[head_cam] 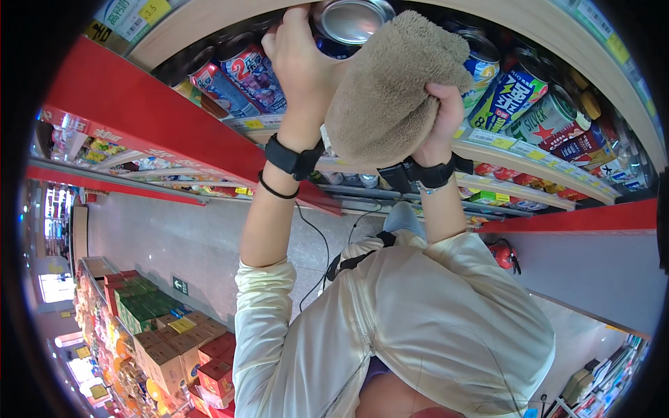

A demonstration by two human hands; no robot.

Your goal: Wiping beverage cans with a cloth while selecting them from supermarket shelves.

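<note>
My left hand (306, 70) is at the front of a drinks shelf, its fingers round the side of a can (353, 22) whose smooth silver end faces me. The thumb side of this hand runs behind a folded brown plush cloth (389, 99). My right hand (444, 120) grips that cloth at its right side, with the thumb on top. The cloth covers the near part of the can, and whether they touch is hidden. Left of my left hand stand purple-and-blue cans (253, 73). A blue-and-green can (512, 96) and a silver-green can (546, 117) stand to the right.
A wooden shelf edge (486, 18) curves above my hands, and a price-label strip (502, 141) runs below the cans. A red panel (157, 109) borders the shelf at left. Stacked cartons (172, 345) stand on the floor behind me. Black cables (324, 237) trail near my legs.
</note>
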